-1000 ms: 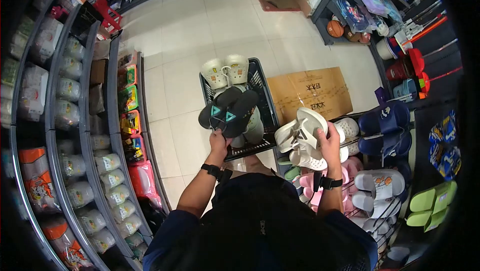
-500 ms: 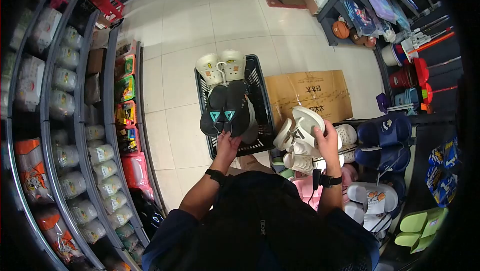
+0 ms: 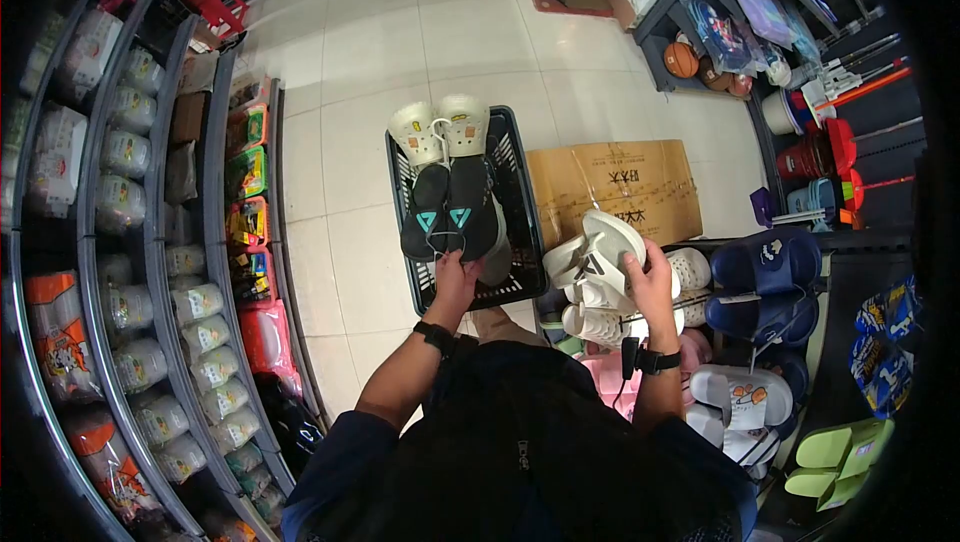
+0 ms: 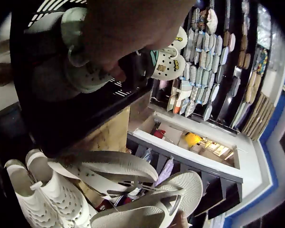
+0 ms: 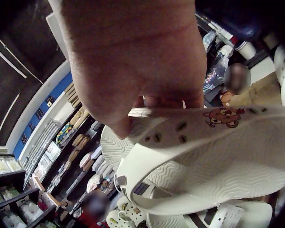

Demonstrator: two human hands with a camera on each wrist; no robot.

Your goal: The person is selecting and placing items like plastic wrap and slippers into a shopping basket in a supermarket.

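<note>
My left hand [image 3: 456, 280] pinches the thin cord that joins a pair of black slippers [image 3: 432, 204] with teal triangle marks. They lie lengthwise over the black shopping basket [image 3: 530, 212], their far ends at a pair of cream clogs [image 3: 465, 124]. More pale shoes sit beneath them, partly hidden. To the right of the basket, my right hand [image 3: 655, 287] grips a pair of white sandals [image 3: 610, 237], thumb on the sole of one. A printed bear marks a white strap [image 5: 223, 116] close below this hand in the right wrist view.
White perforated shoes [image 4: 57, 199] hang right by the sandals. A flattened cardboard box [image 3: 620, 182] lies on the floor beyond. Navy slides [image 3: 765, 277] and green slides [image 3: 840, 462] fill the rack at right. Shelves of wrapped containers [image 3: 140, 367] line the left side.
The black slippers have swung from a slanted pile to lying straight along the basket, with my left hand drawn slightly right and down. My right hand still grips the white sandals in nearly the same place.
</note>
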